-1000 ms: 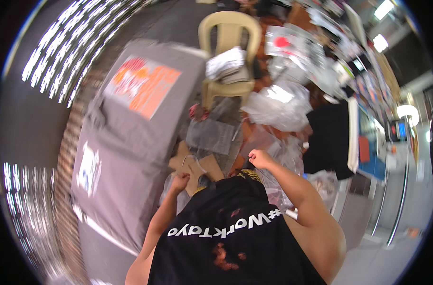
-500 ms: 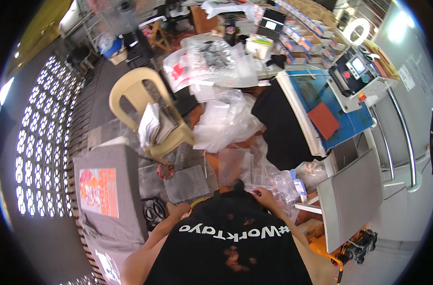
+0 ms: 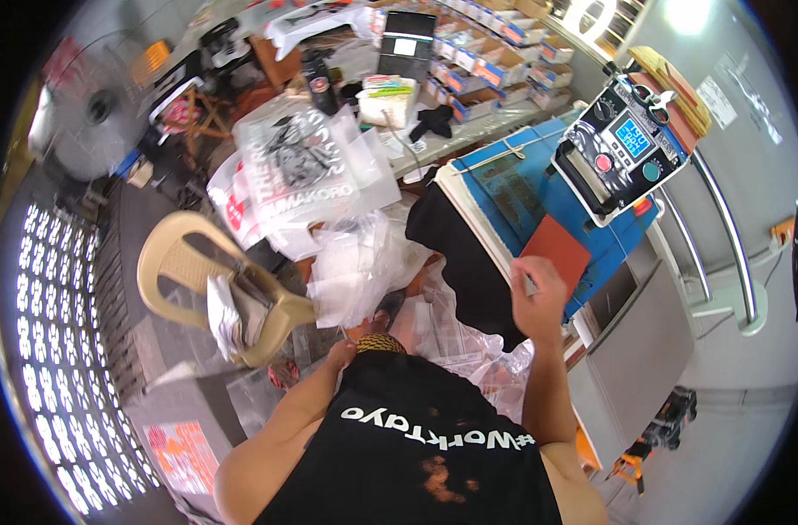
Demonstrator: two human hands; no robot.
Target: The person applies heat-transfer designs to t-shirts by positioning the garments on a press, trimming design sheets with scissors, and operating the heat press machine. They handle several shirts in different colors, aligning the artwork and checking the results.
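My right hand (image 3: 541, 299) is raised with its fingers curled in; anything inside them is too small to make out. It is nearest to a reddish-brown square sheet (image 3: 556, 255) lying on the blue bed (image 3: 508, 192) of a heat press, and overlaps the sheet's lower left edge in view. Low at my left side, my left hand (image 3: 340, 353) looks closed, right beside a yellow and black patterned cloth (image 3: 379, 343) at my waist. What its fingers hold, if anything, is hidden. Black fabric (image 3: 456, 249) hangs off the press's near left side.
The press's control box (image 3: 622, 144) has a lit display. Printed plastic bags (image 3: 298, 166) cover the table end. A beige plastic chair (image 3: 175, 267) holds folded papers. Nearby are a grey board (image 3: 639, 341), a fan (image 3: 97, 109) and rows of small boxes (image 3: 486, 66).
My right hand has risen from my waist toward the press bed. My left hand stays low near my waist. The whole view has turned to the right.
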